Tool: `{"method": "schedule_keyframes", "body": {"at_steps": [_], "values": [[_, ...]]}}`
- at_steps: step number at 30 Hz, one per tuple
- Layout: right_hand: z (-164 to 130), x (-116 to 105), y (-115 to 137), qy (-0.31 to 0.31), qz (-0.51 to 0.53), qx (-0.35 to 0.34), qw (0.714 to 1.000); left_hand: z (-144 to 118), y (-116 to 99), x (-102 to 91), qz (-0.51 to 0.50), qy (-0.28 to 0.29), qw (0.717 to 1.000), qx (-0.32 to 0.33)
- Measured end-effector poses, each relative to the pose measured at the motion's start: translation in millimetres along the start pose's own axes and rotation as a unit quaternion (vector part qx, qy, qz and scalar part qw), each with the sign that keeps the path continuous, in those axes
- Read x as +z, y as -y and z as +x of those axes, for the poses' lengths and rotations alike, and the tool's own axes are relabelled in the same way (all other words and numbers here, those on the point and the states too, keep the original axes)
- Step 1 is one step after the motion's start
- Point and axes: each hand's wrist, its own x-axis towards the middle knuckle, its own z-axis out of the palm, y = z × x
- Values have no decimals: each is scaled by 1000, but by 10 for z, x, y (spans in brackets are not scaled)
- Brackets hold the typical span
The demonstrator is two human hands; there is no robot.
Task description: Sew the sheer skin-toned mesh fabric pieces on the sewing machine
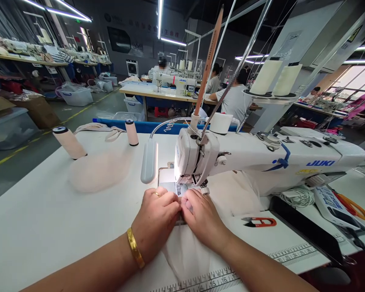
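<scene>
Sheer white fabric (185, 251), thin and slightly see-through, spread flat on the smooth white table (33, 227) and running up under the needle of the sewing machine (261, 158). Glossy white plastic machine body, long and boxy, blue lettering on the side.

Left hand (155, 221) palm down on the fabric, fingers curled in and pinched together on its edge just in front of the presser foot; gold ring on one finger, chunky gold bangle (135, 247) at the wrist. Right hand (202, 219) mirrored right beside it, knuckles up, fingertips also pressed shut on the same bit of fabric. Both hands touching at the fingertips, forearms angling in from the bottom corners.

Other bits around: small red snips (260, 222) lying on the table just right of the right hand. Printed ruler (219, 280) along the near table edge, partly under the fabric. Two pale thread cones (68, 142) standing well off to the left, with a soft pinkish pile of mesh (97, 172) beside them. Grey lamp (148, 160) on a bendy neck hanging just left of the needle. Orange-handled scissors (353, 207) far right.
</scene>
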Motion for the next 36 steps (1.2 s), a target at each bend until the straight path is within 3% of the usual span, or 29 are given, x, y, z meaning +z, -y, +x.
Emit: {"method": "schedule_keyframes", "body": {"at_steps": [3,10,15,23,36], "values": [[-14,-29,-32,-5,2,6,1000,-18,10,-13,14,13,999,41],[-79,-103,-116,18,7,-97,995,-23,41,-48,4,27,999,41],[-65,-110,-121,19,-15,-119,993,-12,48,-76,2,26,999,44],[-52,-85,-167,-12,-59,-115,992,22,22,-112,28,22,999,24],[4,-35,-201,-24,-95,-99,990,43,59,-109,33,67,997,-6]]}}
